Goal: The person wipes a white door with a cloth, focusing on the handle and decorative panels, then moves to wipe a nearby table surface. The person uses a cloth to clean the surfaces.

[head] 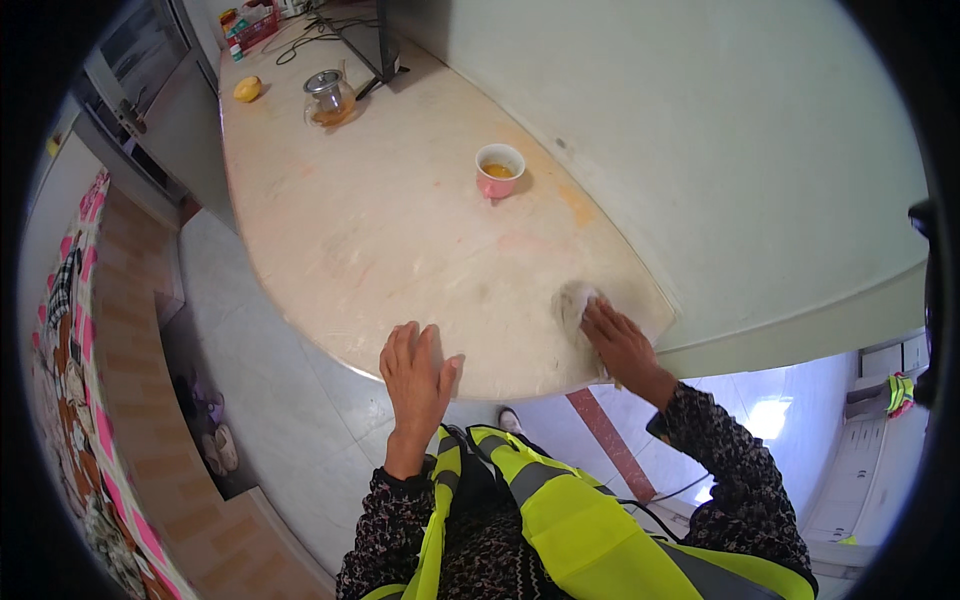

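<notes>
My right hand (621, 341) presses a crumpled, light-coloured cloth (576, 307) onto the tabletop near its right corner, by the wall; part of the cloth lies hidden under the fingers. At the table's near edge, my left hand (416, 367) rests with its fingers apart, holding nothing. The long pale table (390, 247) has a rounded near end and bears faint orange and pink stains. A pink cup with a white inside (499, 176) stands upright beyond my hands and holds an amber liquid. Farther off stands a lidded glass teapot (330, 101) with similar liquid inside.
A yellow fruit-like object (247, 89), a flat screen on a stand (382, 71), dark cables and a red basket (255, 28) occupy the far end. The wall (712, 150) bounds the table's right side. A patterned cloth-covered bed or bench (82, 375) and shoes (221, 450) are at left.
</notes>
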